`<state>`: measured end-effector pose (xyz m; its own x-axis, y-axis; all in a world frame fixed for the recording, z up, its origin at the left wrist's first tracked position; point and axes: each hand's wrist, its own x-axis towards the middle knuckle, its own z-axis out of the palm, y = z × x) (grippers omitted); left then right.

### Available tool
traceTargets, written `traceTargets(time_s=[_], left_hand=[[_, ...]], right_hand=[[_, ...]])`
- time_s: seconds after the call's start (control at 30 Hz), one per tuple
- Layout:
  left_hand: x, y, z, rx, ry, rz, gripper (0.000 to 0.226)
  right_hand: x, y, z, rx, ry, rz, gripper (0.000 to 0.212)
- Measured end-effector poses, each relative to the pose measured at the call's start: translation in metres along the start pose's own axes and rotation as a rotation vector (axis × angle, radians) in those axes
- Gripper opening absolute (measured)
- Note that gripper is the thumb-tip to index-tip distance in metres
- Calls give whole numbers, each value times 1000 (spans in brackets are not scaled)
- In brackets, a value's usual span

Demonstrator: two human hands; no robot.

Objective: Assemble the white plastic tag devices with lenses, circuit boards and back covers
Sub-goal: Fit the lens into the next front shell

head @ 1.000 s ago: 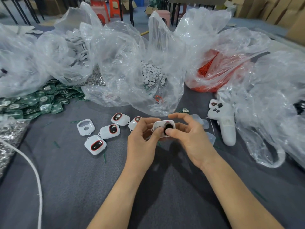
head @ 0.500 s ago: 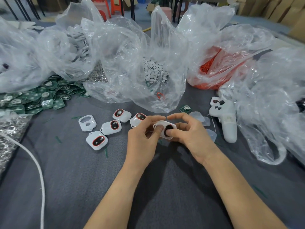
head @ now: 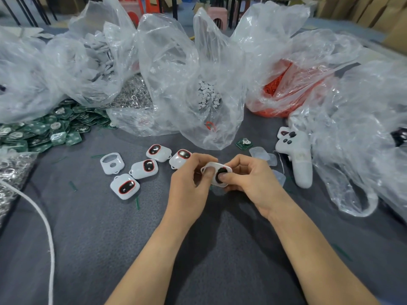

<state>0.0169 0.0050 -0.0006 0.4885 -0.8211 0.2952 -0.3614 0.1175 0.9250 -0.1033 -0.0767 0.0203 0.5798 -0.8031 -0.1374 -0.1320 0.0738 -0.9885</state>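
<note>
The grey surface [head: 110, 249] gives open room near us, as far as a white cord [head: 44, 221] at left, while crumpled clear bags wall off its far side and right. Just past the middle we see the left hand [head: 189, 186] and right hand [head: 253, 183] both pinching one white tag shell [head: 217, 172] between them, the right thumb on its dark lens [head: 221, 172]. Five more tags [head: 144, 168] lie just left. One bag [head: 209, 97] holds white discs, another [head: 277, 91] holds orange-red pieces, and green circuit boards [head: 44, 130] lie heaped at far left.
</note>
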Motion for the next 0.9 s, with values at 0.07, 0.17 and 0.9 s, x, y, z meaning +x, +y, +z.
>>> traceTargets(time_s=[0.07,0.17,0.9], left_hand=[[1,0,0,-8,-8,-43,16],[3,1,-2,13,-17,-89,9],[14,-5,2,11,2,-76,26]], right_hand=[[-1,0,1,-46,12,-35,19],[-3,-1,4,-179,33,-122,18],[-3,-1,23,-471,370,-396,19]])
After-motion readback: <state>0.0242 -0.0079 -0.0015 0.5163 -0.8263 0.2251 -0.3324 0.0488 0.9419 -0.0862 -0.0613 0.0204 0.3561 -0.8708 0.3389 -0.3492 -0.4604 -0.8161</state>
